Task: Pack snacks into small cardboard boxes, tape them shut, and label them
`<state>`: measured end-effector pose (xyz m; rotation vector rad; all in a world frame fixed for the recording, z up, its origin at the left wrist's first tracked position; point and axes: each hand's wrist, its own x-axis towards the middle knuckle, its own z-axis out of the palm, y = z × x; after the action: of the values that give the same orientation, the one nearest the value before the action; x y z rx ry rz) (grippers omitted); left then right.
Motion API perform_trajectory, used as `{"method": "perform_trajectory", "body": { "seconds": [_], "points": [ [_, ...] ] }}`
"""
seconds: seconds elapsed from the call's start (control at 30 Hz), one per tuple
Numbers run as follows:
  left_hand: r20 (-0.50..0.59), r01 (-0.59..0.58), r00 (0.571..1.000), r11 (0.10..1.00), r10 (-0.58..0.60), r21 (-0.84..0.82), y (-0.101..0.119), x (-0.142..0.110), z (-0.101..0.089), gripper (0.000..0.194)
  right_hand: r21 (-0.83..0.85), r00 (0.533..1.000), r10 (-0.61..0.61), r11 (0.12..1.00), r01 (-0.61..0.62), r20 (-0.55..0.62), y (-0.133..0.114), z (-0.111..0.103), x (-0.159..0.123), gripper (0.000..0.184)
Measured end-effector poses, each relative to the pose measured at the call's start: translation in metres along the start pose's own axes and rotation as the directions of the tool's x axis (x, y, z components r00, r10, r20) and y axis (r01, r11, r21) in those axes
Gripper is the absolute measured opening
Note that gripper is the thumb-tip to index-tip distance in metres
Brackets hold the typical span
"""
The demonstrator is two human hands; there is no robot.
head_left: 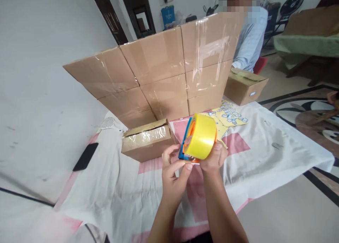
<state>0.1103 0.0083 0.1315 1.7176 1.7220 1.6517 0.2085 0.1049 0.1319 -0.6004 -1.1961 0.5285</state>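
Tape dispenser (201,137) — clamped in right hand (215,159); left hand (173,170) touching its lower edge, pinch unclear. Box (150,146) — ten o'clock, nearer left hand, long axis roughly eight-to-two.

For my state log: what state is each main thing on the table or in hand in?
Tape dispenser: held in the right hand
Yellow tape roll: mounted on it
Left hand: fingertips at the dispenser's lower edge
Near box: taped, dark gap along its top
Far box: sealing unclear
Cardboard panel: standing on edge
Black slab: lying flat
Tablecloth: wrinkled
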Motion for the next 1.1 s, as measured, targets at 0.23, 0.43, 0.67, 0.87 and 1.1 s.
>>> {"method": "perform_trajectory", "body": {
  "seconds": [0.23,0.43,0.67,0.87,1.1],
  "points": [
    [0.148,0.202,0.971,0.975,-0.187,-0.095,0.033,-0.015,-0.005,0.020,-0.088,0.973,0.130,0.985,-0.149,-0.189,0.002,0.000,-0.002,0.062],
    [0.260,0.456,0.877,0.869,-0.403,-0.190,0.041,-0.026,-0.004,0.020,0.069,0.901,0.393,0.920,-0.387,-0.186,-0.001,-0.009,-0.007,0.063],
    [0.323,0.509,0.836,0.847,-0.444,-0.153,0.037,-0.050,-0.007,0.022,0.236,0.782,0.590,0.804,-0.546,-0.202,-0.020,-0.010,0.002,0.059],
    [0.276,0.459,0.863,0.885,-0.423,-0.078,0.036,-0.066,-0.009,0.025,0.221,0.750,0.560,0.828,-0.515,-0.352,-0.027,-0.004,0.010,0.052],
    [0.166,0.428,0.891,0.904,-0.423,0.007,0.033,-0.082,-0.027,0.028,0.284,0.671,0.654,0.756,-0.589,-0.348,-0.042,0.016,0.009,0.048]
  ]
}}
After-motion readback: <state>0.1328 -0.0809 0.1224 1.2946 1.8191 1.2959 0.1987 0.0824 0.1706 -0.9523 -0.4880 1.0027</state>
